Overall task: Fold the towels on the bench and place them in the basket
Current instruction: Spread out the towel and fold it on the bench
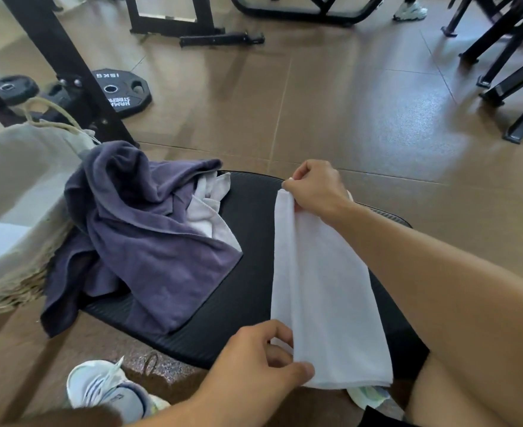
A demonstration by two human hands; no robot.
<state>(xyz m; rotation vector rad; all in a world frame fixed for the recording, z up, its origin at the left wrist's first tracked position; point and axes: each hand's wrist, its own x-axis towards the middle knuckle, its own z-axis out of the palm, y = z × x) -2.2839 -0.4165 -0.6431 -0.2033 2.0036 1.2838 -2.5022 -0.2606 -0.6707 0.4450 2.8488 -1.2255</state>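
A white towel (325, 288), folded into a long strip, lies along the right side of the black padded bench (245, 272). My right hand (315, 188) pinches its far end. My left hand (260, 362) pinches the near left corner. A crumpled purple towel (149, 241) lies heaped on the bench's left side, hanging off the edge, with a light grey towel (208, 208) partly tucked under it. The woven basket (13, 211) with a pale cloth liner stands at the left, touching the purple towel.
Black weight plates (121, 92) lie on the brown floor beyond the basket, next to a black rack leg (69, 72). More black equipment frames (513, 72) stand at the far right. My shoe (106, 389) is below the bench.
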